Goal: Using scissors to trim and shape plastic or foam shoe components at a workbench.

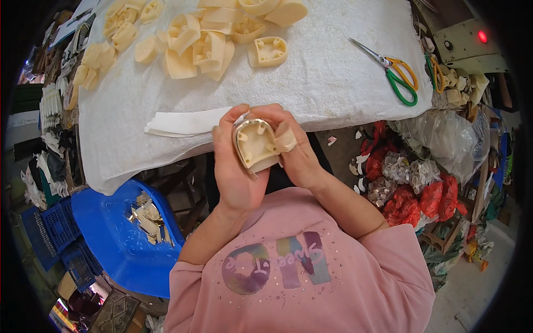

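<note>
Between my two hands is a cream plastic shoe heel, its hollow underside with small round posts turned up toward me. A shiny metallic-looking edge runs round its curved rim. My left hand is closed along the left side of the heel. My right hand grips the right side and far edge, and a beige wrap covers one of its digits. Just beyond my left fingers, long white strips lie at the table's front edge. What the far fingertips press on is partly hidden.
Several loose cream heels lie across the white-covered table. Scissors with green and yellow handles rest at right, points away. A blue plastic chair holding scraps stands left. Red and clear bags crowd the right floor.
</note>
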